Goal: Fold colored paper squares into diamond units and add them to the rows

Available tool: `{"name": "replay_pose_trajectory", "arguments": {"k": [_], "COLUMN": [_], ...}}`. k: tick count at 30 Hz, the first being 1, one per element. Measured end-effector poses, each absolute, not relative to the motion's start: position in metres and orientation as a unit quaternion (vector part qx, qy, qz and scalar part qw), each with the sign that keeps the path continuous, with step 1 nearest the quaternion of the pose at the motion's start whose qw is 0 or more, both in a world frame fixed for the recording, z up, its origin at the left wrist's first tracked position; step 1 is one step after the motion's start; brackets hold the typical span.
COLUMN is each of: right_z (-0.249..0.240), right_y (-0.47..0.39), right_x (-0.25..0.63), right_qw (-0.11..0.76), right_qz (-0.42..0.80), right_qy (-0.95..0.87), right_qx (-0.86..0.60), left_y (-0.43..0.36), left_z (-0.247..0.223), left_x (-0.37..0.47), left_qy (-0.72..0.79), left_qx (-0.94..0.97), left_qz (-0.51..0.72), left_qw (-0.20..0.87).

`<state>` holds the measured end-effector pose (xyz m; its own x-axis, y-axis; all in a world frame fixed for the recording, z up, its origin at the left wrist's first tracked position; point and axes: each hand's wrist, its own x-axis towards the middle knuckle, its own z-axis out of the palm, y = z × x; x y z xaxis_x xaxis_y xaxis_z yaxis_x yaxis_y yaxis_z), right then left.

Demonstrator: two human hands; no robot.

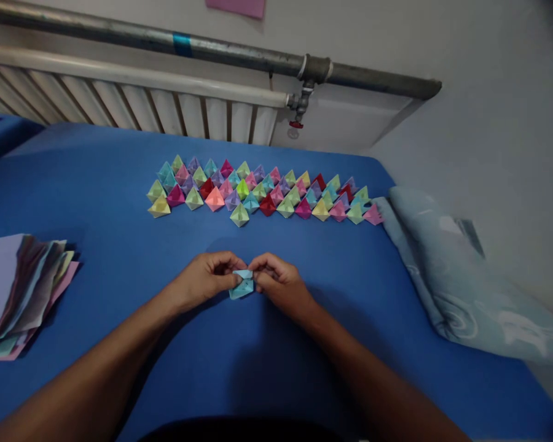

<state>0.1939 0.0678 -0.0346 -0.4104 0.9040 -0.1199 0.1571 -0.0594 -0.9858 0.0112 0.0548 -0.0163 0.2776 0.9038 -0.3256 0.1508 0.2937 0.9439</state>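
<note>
A small piece of folded light-blue paper [242, 288] is held between my two hands, low over the blue tabletop [184, 380]. On its left side my left hand [212, 274] is closed, with the thumb pressed on the paper's face. My right hand [279, 279] pinches the right edge, its thumb and fingers bent around the upper corner. The fingertips hide parts of the paper's edges. Beyond the hands stand several rows of small folded paper boats [215, 199] in many colours, with a pale green boat [239, 215] in front of the rows.
At the left lies a stack of coloured paper sheets [0, 276]. A folded grey-blue patterned cloth [447, 288] covers the table's right side. Behind the table run a white radiator [166, 110] and a metal pipe [239, 54] with a red-handled valve [296, 124].
</note>
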Motion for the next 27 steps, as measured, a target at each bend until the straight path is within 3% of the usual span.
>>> {"name": "replay_pose_trajectory", "arguments": {"k": [5, 18, 27], "right_z": [-0.035, -0.041, -0.045], "right_y": [0.065, 0.065, 0.062], "right_x": [0.194, 0.192, 0.189], "right_qw": [0.362, 0.33, 0.315], "right_qz": [0.552, 0.423, 0.316], "right_qy": [-0.597, -0.685, -0.764], "right_qx": [-0.455, -0.494, -0.466], "left_y": [0.055, 0.049, 0.048], "left_z": [-0.024, -0.033, -0.034], "left_x": [0.016, 0.025, 0.026], "left_qy": [0.541, 0.578, 0.577], "left_qx": [0.494, 0.517, 0.658], "left_qz": [0.353, 0.361, 0.334], "left_qw": [0.583, 0.517, 0.35]}}
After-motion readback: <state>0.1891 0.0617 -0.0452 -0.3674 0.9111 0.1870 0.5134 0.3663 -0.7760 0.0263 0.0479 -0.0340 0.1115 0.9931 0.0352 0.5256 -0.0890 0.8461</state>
